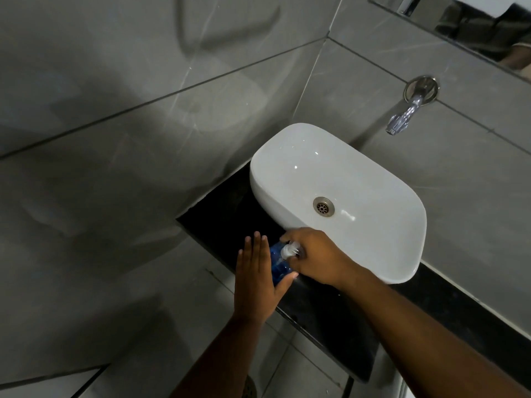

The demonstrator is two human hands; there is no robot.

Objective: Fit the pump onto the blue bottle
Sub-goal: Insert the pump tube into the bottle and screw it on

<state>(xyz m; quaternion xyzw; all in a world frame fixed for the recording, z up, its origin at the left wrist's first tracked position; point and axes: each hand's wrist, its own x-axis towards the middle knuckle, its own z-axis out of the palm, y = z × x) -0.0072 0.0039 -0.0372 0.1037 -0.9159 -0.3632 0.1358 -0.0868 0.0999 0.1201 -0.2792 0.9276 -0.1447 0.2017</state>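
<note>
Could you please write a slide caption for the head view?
Right hand seats the pump on the blue bottle, left hand steadying it beside the basin.

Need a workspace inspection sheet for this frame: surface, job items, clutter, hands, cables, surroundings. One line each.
Surface: black countertop, dark and glossy, set into a grey tiled corner; white basin stands on it.
Job's things: blue bottle upright on the countertop beside the basin; white pump at its neck, whether fully seated cannot be told.
Clutter: nothing seen on the countertop besides the bottle and basin.
Hands: left hand flat against the bottle's side, fingers straight, thumb at the near side; right hand closed over the pump.
Cables: nothing seen.
Surroundings: chrome wall tap above the basin, mirror edge top right, drain in the basin, which looks dry.
</note>
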